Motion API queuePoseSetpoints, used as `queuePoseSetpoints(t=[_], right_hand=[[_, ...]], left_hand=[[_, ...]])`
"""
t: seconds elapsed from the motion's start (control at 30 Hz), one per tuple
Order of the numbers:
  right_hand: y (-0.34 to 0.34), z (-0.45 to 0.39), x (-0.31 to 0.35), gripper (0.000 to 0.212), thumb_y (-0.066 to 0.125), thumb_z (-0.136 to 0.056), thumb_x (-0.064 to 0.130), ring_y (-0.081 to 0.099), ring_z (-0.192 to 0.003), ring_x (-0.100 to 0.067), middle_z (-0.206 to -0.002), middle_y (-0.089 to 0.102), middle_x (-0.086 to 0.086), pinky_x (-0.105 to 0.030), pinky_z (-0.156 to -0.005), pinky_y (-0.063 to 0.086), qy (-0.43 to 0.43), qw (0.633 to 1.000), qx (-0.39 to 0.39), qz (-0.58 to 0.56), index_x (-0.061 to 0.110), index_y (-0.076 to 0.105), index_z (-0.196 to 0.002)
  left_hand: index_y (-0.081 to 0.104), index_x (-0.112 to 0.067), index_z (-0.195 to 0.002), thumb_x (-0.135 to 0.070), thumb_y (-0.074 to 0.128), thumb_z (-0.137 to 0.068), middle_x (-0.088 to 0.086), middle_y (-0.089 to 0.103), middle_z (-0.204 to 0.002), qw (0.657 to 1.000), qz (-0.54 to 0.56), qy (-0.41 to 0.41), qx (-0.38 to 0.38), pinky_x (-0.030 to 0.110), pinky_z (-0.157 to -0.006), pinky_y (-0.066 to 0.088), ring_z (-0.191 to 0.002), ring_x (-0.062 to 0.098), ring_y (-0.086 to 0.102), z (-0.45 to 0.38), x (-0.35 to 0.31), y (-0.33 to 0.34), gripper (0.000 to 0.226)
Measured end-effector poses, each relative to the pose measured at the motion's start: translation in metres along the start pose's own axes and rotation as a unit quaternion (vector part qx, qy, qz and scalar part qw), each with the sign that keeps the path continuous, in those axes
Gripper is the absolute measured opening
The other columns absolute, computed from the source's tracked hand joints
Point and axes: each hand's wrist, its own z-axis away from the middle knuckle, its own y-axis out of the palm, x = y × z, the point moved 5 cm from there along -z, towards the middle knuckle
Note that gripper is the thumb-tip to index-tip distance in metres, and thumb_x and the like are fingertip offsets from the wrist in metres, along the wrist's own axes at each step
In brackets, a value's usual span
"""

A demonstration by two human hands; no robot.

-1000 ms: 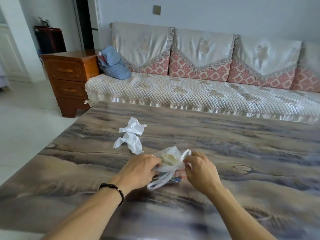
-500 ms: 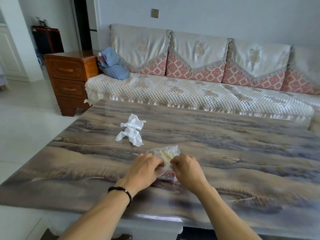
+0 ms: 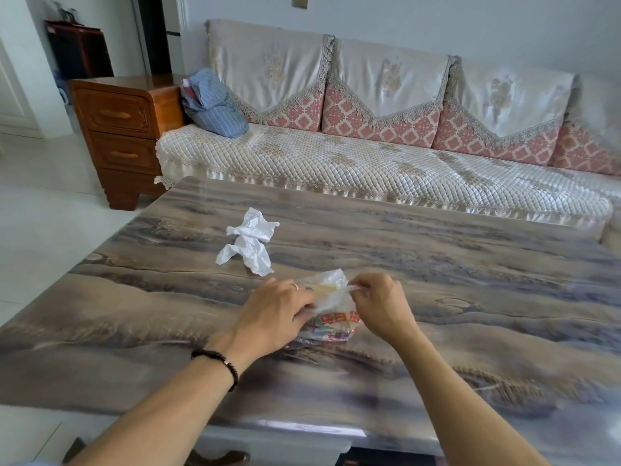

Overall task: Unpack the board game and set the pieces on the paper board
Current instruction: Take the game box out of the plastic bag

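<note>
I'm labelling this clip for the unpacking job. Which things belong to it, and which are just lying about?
Part of the job:
clear plastic bag with the colourful game pack
left hand and right hand, both gripping the bag

Just lying about:
crumpled white wrapper
blue striped bundle

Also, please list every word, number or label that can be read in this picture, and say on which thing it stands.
Red characters on the colourful game packet inside the clear plastic bag: too blurred to read.
Crumpled white bag, table, sofa: no text visible.
Nothing else bears legible writing.
</note>
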Motion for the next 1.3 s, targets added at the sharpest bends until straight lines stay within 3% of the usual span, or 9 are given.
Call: queuePoseSetpoints(t=[0.1, 0.27, 0.37, 0.47, 0.6, 0.77, 0.9, 1.1, 1.3], right_hand=[[-0.013, -0.002, -0.031, 0.019, 0.048, -0.089, 0.013, 0.061, -0.065, -0.026, -0.075, 0.068, -0.013, -0.039, -0.059, 0.050, 0.122, 0.990, -0.035, -0.059, 0.005, 0.061, -0.079], [-0.018, 0.005, -0.057, 0.075, 0.054, -0.086, 0.023, 0.053, -0.113, -0.035, -0.130, 0.051, -0.020, -0.047, -0.093, 0.047, 0.204, 0.979, -0.003, -0.025, 0.014, 0.013, -0.148], [-0.041, 0.011, -0.015, 0.088, 0.065, -0.078, 0.026, 0.039, -0.124, -0.029, -0.138, 0.038, -0.012, -0.046, -0.101, 0.037, 0.049, 0.991, -0.121, 0.014, 0.018, 0.012, -0.148], [-0.045, 0.029, 0.044, 0.063, 0.063, -0.075, 0.016, 0.046, -0.114, -0.024, -0.129, 0.049, -0.008, -0.041, -0.091, 0.041, -0.220, 0.948, -0.178, 0.147, 0.016, 0.042, -0.134], [-0.005, 0.039, 0.065, 0.024, 0.060, -0.072, 0.005, 0.059, -0.076, -0.022, -0.081, 0.064, 0.004, -0.035, -0.071, 0.043, -0.407, 0.872, 0.000, 0.273, 0.021, 0.067, -0.088], [0.024, 0.004, 0.031, 0.038, 0.042, -0.092, 0.006, 0.065, -0.089, -0.027, -0.112, 0.065, 0.002, -0.041, -0.074, 0.053, -0.273, 0.909, 0.152, 0.275, 0.026, 0.063, -0.117], [0.042, -0.018, 0.016, 0.031, 0.039, -0.098, 0.031, 0.060, -0.105, -0.027, -0.127, 0.059, -0.001, -0.047, -0.086, 0.050, -0.208, 0.918, 0.226, 0.249, 0.025, 0.055, -0.124], [0.059, -0.043, 0.006, 0.067, 0.063, -0.065, 0.072, 0.058, -0.093, -0.017, -0.108, 0.059, 0.007, -0.036, -0.085, 0.049, -0.078, 0.928, 0.333, 0.148, 0.028, 0.053, -0.115], [0.057, -0.033, 0.022, 0.071, 0.080, -0.063, 0.052, 0.052, -0.090, -0.013, -0.107, 0.049, 0.004, -0.023, -0.078, 0.047, -0.134, 0.931, 0.308, 0.145, 0.022, 0.047, -0.119]], left_hand=[[0.062, -0.023, -0.066, -0.004, 0.082, -0.060, -0.008, 0.055, -0.057, 0.996, -0.076, 0.033, 0.012, 0.023, -0.057, 0.036, -0.058, 0.015, 0.052, 0.013, 0.016, 0.007, 0.028], [0.060, -0.026, -0.105, -0.042, 0.046, -0.081, -0.006, 0.066, -0.095, 0.994, -0.025, -0.052, 0.095, 0.031, -0.083, 0.039, -0.098, 0.014, 0.055, 0.026, 0.031, 0.004, 0.033], [0.055, -0.035, -0.082, -0.067, 0.025, -0.089, -0.009, 0.061, -0.078, 0.986, 0.085, -0.119, 0.075, 0.034, -0.073, 0.041, -0.082, 0.012, 0.054, 0.021, 0.032, 0.001, 0.046], [0.050, -0.031, -0.074, -0.063, 0.021, -0.092, -0.011, 0.055, -0.074, 0.988, 0.062, -0.129, 0.059, 0.033, -0.068, 0.038, -0.075, 0.013, 0.051, 0.010, 0.028, 0.005, 0.047], [0.054, -0.016, -0.068, -0.060, 0.020, -0.092, -0.001, 0.055, -0.070, 0.993, -0.006, -0.112, 0.047, 0.037, -0.069, 0.041, -0.074, 0.019, 0.053, 0.001, 0.023, 0.017, 0.061], [0.040, -0.021, -0.055, -0.046, 0.060, -0.087, -0.003, 0.056, -0.063, 0.993, -0.003, -0.105, 0.043, 0.033, -0.065, 0.042, -0.065, 0.016, 0.052, 0.008, 0.036, 0.025, 0.046], [0.052, -0.029, -0.089, -0.058, 0.070, -0.075, -0.007, 0.064, -0.094, 0.988, 0.026, -0.143, 0.045, 0.033, -0.073, 0.045, -0.085, 0.015, 0.058, 0.013, 0.049, 0.021, 0.037], [0.042, -0.026, -0.141, -0.074, 0.063, -0.070, -0.007, 0.047, -0.142, 0.973, 0.016, -0.161, 0.167, 0.034, -0.105, 0.039, -0.130, 0.013, 0.042, 0.009, 0.063, 0.027, 0.088], [0.036, -0.023, -0.144, -0.092, 0.052, -0.048, -0.010, 0.037, -0.150, 0.956, 0.061, -0.176, 0.227, 0.032, -0.115, 0.027, -0.143, 0.014, 0.023, 0.020, 0.070, 0.027, 0.119]])
